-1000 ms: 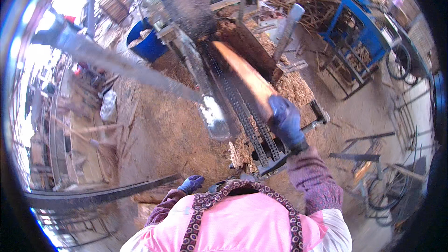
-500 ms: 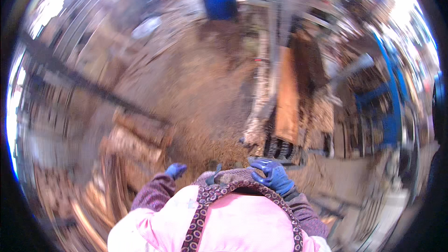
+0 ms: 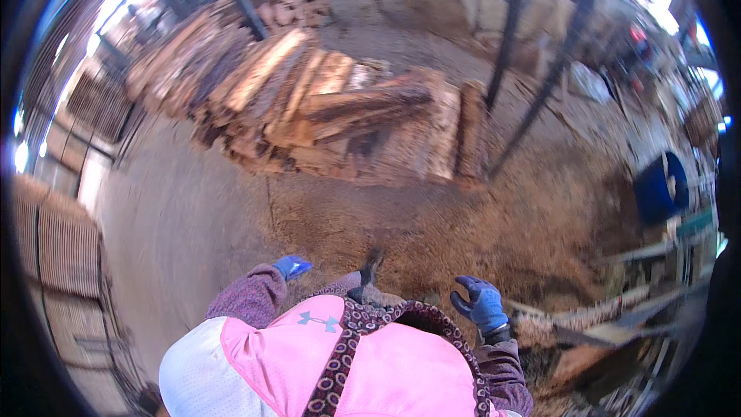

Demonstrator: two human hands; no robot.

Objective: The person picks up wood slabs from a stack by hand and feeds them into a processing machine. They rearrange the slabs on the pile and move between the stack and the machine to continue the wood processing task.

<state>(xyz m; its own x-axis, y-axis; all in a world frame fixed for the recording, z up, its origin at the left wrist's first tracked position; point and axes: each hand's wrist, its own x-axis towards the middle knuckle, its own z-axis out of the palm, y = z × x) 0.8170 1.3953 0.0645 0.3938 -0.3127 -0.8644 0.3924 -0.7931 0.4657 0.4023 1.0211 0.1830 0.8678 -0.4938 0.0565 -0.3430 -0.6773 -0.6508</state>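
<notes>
The grip of the blue-gloved right hand (image 3: 482, 305) is spread; that of the blue-gloved left hand (image 3: 292, 266) I cannot tell. Rough, long brown wooden slabs (image 3: 316, 112) lie piled ahead, well apart from both.

Well ahead of the fingers of your left hand (image 3: 291, 267) and right hand (image 3: 484, 309) lies a timber pile (image 3: 370, 127), with floor (image 3: 332, 220) between. Left of your left fingers, well apart, stand board stacks (image 3: 68, 259). Near your right fingers, to their right, sits a machine frame (image 3: 617, 332); farther right and ahead stands a bucket (image 3: 652, 194). Ahead of your right fingers, bars (image 3: 510, 31) reach the pile's right end.
</notes>
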